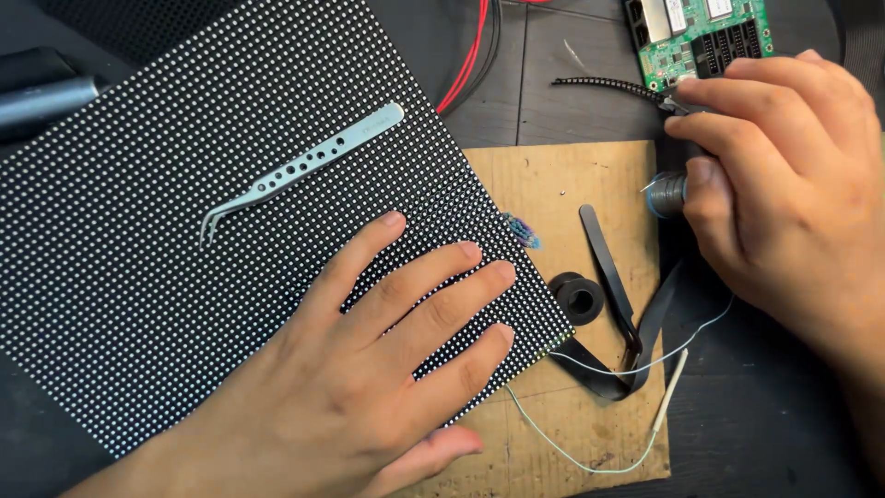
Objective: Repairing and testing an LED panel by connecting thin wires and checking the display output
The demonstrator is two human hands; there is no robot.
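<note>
My left hand (369, 369) lies flat, fingers spread, on the lower right corner of a black panel covered in a grid of small white dots (166, 258). Curved-tip metal tweezers (300, 171) rest on the panel above that hand. My right hand (784, 184) is at the upper right, closed around a small tool with a dark grey barrel (666, 194). Its fingertips are beside a black ribbed strip (604, 86) and a green circuit board (705, 37).
A brown board (562, 184) lies under the panel's corner. On it are black tweezers (613, 295), a small black ring (578, 297) and a thin pale wire (590, 461). Red and black wires (470, 55) run off the top. A grey cylindrical tool (41, 97) lies at far left.
</note>
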